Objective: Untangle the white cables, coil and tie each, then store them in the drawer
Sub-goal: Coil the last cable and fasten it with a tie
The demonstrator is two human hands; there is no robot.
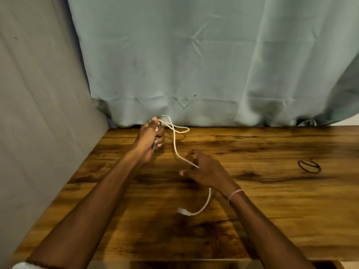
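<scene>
We're looking at one white cable (175,146), not yet coiled. Our left hand (149,140) is gripping one end of it in a fist, with a metal connector (154,146) sticking out below the fingers. Above that fist the cable is forming two loose loops that are crossing each other. From there it's running down in a slack curve to our right hand (206,169), passing under the spread fingers. It's coming out below the wrist and curving round to a white plug (182,211); motion blur is hiding detail there. Thin black bands (309,167) are lying overlapped on the table (272,200), well apart to the right.
</scene>
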